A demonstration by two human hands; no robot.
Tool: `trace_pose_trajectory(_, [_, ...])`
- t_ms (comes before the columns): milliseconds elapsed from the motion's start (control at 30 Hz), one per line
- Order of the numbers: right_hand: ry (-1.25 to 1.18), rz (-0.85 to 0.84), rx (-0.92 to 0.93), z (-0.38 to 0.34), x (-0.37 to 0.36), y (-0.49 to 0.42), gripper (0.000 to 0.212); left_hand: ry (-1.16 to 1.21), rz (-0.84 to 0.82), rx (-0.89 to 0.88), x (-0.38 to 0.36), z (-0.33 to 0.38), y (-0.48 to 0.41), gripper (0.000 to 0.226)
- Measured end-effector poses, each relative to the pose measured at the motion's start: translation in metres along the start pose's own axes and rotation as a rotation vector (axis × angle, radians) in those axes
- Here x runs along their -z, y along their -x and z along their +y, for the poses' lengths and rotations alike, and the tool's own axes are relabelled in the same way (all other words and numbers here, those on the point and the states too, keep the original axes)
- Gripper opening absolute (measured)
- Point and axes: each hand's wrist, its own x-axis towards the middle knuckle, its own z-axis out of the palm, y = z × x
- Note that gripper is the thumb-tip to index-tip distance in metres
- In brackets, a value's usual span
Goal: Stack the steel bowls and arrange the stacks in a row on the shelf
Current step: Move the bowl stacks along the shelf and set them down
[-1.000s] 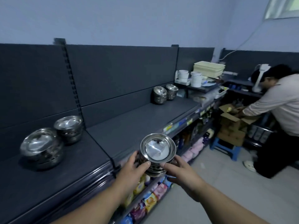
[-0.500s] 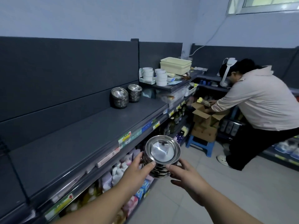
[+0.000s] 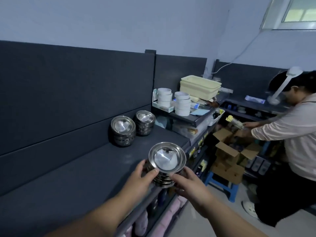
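1. Both hands held one stack of steel bowls [image 3: 166, 162] above the front edge of the dark shelf [image 3: 82, 170].
2. The left hand [image 3: 139, 180] gripped the stack's left side, thumb pressed against the rim of the top bowl and fingers curled behind the lower bowls.
3. The right hand [image 3: 189, 186] closed on the stack's right and lower side, thumb along the rim and fingers underneath.
4. The held stack tilted toward the camera, so the shiny inside of the top bowl faced up and back.
5. Whether the stack's base touched the shelf could not be told; the hands covered it.
6. Two more stacks stood farther back on the shelf, against its back panel: a nearer stack [image 3: 123, 130] and a farther stack [image 3: 145, 123].
7. Those two stacks stood just beside each other, upright, and well apart from the held stack.
8. Beyond the shelf's far end, on a raised surface, stood two piles of white cups [image 3: 182, 103] and a pale yellow tub [image 3: 200, 85].
9. To the right of the shelf, another person in a light top [image 3: 290, 132] bent over open cardboard boxes [image 3: 229, 151].
10. The boxes rested on a blue stool [image 3: 222, 185] standing on the floor.
11. Below the shelf's front edge, packaged goods showed on lower levels; their details were too dim to tell.
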Motion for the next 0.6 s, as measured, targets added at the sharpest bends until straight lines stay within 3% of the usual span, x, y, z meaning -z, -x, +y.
trace_pose_trajectory(133, [-0.025,-0.062,-0.021,-0.01,-0.008,-0.062,0.055,0.012,0.041,0.04,0.017,-0.005,-0.049,0.096])
trace_pose_trajectory(233, [-0.03,-0.114,-0.047,-0.014,-0.011,-0.103,0.06,0.041,0.089,0.04,0.023,-0.011,-0.078,0.081])
trace_pose_trajectory(300, [-0.036,-0.164,-0.047,-0.017,-0.01,-0.13,0.06,0.065,0.148,0.047,0.024,-0.013,-0.098,0.083])
trace_pose_trajectory(433, [-0.021,-0.24,-0.062,-0.021,0.01,-0.186,0.055,0.07,0.226,0.082,0.015,-0.017,-0.146,0.058])
trace_pose_trajectory(533, [0.02,-0.277,-0.064,-0.024,0.035,-0.235,0.077,0.066,0.288,0.075,-0.004,-0.02,-0.182,0.062])
trace_pose_trajectory(600, [0.037,-0.309,-0.056,-0.028,0.053,-0.265,0.085,0.068,0.38,0.039,-0.023,-0.018,-0.204,0.046])
